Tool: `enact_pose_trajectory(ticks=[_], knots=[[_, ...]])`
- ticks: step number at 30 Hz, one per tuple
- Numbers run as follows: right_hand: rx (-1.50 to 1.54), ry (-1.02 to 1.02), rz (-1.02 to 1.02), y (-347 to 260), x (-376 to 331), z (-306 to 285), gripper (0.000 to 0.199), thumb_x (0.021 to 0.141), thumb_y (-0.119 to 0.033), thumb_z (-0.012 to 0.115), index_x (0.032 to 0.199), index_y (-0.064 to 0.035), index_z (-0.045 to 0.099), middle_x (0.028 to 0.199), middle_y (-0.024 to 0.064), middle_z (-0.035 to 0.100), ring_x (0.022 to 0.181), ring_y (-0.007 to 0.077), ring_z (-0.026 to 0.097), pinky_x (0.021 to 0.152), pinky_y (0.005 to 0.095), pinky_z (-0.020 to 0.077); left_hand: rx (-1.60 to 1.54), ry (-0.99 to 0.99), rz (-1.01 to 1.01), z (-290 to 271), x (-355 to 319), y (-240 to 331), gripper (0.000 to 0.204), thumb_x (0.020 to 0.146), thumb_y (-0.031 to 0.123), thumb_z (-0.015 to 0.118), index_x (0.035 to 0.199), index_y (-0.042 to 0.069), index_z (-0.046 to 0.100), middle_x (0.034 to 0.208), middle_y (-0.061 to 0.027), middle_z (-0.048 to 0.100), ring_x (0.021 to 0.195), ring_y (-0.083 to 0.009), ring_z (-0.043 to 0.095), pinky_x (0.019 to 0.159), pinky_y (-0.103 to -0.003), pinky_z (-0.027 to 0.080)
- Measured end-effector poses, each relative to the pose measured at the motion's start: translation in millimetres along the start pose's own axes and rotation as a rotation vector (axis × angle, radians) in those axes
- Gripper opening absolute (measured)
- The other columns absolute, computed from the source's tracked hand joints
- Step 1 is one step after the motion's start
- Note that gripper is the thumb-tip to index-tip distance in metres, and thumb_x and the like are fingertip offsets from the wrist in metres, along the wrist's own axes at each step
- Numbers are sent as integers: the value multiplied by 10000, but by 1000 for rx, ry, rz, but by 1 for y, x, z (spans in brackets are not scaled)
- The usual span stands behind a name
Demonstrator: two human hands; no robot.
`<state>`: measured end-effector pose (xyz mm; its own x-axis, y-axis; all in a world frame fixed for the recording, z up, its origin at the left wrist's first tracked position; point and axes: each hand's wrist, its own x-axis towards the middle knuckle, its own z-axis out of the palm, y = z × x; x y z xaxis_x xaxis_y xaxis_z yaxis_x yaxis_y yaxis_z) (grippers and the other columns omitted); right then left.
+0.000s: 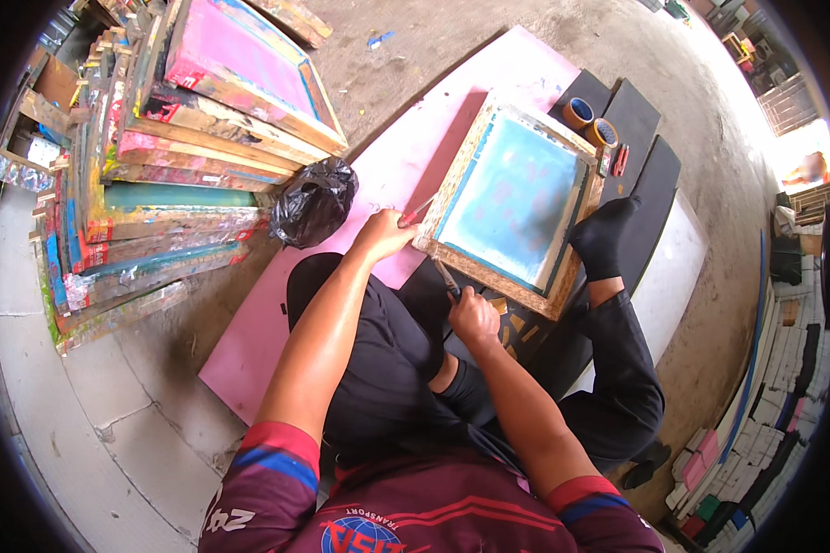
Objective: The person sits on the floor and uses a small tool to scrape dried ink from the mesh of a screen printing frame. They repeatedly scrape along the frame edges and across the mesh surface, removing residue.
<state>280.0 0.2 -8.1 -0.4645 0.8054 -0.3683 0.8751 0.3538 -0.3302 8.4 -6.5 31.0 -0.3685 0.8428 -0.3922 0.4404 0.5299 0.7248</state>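
Note:
A wooden screen-printing frame [567, 293] with light blue mesh [512, 198] lies tilted in front of me. My left hand [385, 236] is closed around a slim red-handled tool [408, 219] at the frame's near left corner. Its tip points up and away, and its exact kind is unclear. Below the frame's near rail, my right hand [475, 318] grips a dark-handled tool with a greyish metal end [445, 276]. That end reaches up to the rail; whether it touches cannot be told. My black-socked foot [607, 238] rests against the frame's right side.
Pink board [258, 355] and dark boards [650, 189] lie under and around the frame. Two tape rolls [578, 112] and a red-handled tool [621, 160] sit beyond it. At left stand stacked paint-stained frames [184, 221] and a black plastic bag [314, 203].

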Motion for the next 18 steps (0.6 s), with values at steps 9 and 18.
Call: enact_pose_trajectory(ticks=[9, 18], knots=[[58, 95, -175, -30, 6, -33, 370, 999, -402, 635, 956, -36, 661, 835, 258, 728, 813, 458, 723, 740, 552, 568, -371, -405, -135, -9, -9, 17, 319, 957, 329, 750, 954, 11, 728, 781, -90, 724, 421, -66, 413, 382, -261, 310], [482, -325, -55, -16, 15, -34, 536, 990, -480, 644, 979, 54, 679, 792, 252, 701, 781, 383, 741, 739, 511, 561, -196, -107, -216, 1, 9, -9, 250, 863, 228, 790, 1004, 27, 749, 823, -118, 743, 586, -179, 609, 524, -349, 465]])
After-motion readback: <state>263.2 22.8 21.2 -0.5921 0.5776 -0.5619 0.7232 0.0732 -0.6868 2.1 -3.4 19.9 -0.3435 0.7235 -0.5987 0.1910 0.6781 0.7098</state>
